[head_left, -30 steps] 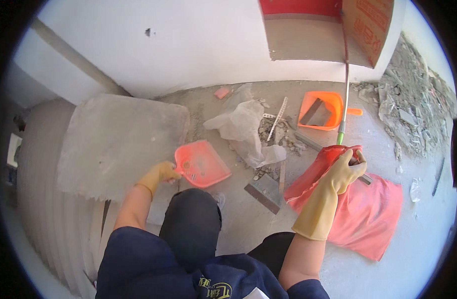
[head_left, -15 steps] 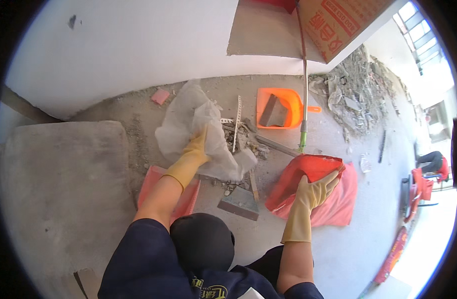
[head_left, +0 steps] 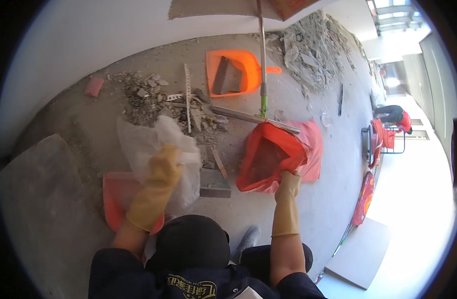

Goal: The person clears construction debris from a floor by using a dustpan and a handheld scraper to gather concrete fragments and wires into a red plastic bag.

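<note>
Both my hands wear yellow rubber gloves. My left hand (head_left: pixel 161 172) is closed round a crumpled, translucent plastic sheet (head_left: pixel 181 144), which hangs between the rubble and my body. Beneath that forearm lies a pink dustpan (head_left: pixel 116 192), partly hidden. My right hand (head_left: pixel 287 187) grips the near rim of a red woven sack (head_left: pixel 310 149), whose mouth gapes toward the left. Left of the sack is a heap of broken rubble (head_left: pixel 144 92), with a perforated white strip (head_left: pixel 187 94) across it. A grey block-shaped piece (head_left: pixel 216 183) sits between my hands.
An orange dustpan (head_left: pixel 251 67) lies beyond the sack, beside a pole (head_left: pixel 263 60) with a green joint and a long flat head. More debris (head_left: pixel 308 55) is piled at the far right. Another person (head_left: pixel 395 115) bends by a red cart. A grey board (head_left: pixel 44 189) lies left.
My left hand has pulled the plastic sheet toward me, uncovering more rubble. My right hand went from lying on the sack's opening to gripping its near rim, and the mouth is wider. The view has shifted.
</note>
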### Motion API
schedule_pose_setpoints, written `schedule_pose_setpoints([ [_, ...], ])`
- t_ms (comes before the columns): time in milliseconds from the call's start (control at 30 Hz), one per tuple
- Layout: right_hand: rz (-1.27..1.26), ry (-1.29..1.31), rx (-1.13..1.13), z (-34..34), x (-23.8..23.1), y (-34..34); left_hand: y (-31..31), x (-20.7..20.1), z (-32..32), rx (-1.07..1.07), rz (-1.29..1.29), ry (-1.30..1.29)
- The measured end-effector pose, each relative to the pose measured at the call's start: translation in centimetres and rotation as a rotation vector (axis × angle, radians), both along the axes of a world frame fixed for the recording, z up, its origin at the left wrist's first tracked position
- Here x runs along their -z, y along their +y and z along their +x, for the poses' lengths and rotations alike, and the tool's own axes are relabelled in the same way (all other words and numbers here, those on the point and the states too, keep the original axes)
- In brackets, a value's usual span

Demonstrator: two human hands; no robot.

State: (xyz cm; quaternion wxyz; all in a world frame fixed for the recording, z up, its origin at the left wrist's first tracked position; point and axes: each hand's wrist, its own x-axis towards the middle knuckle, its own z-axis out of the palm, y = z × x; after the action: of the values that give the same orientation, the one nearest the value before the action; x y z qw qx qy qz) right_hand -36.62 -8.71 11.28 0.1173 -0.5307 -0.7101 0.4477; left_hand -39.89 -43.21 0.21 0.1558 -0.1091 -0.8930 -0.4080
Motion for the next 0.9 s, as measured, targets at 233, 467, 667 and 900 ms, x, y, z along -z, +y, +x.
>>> schedule_pose_setpoints([
  [233, 0.363, -0.325, -0.121, 1.9, -1.9, -2.2, 19.8, -3.8, -3.3, 0.804, -0.084, -0.468],
  [467, 0.242, -0.167, -0.152, 6.8, -2.2, -0.9, 34.7, -0.6, -6.1, 0.989, -0.394, -0.358],
  [667, 0.222, -0.266, -0.093, 11.1, -1.7, -0.4, 37.6, 3.8, -3.1, 1.025, -0.455, -0.238],
  [900, 0.150, -0.218, -0.146, 11.3, -3.1, 0.1, 34.6, 3.0, -0.4, 0.987, -0.213, -0.123],
])
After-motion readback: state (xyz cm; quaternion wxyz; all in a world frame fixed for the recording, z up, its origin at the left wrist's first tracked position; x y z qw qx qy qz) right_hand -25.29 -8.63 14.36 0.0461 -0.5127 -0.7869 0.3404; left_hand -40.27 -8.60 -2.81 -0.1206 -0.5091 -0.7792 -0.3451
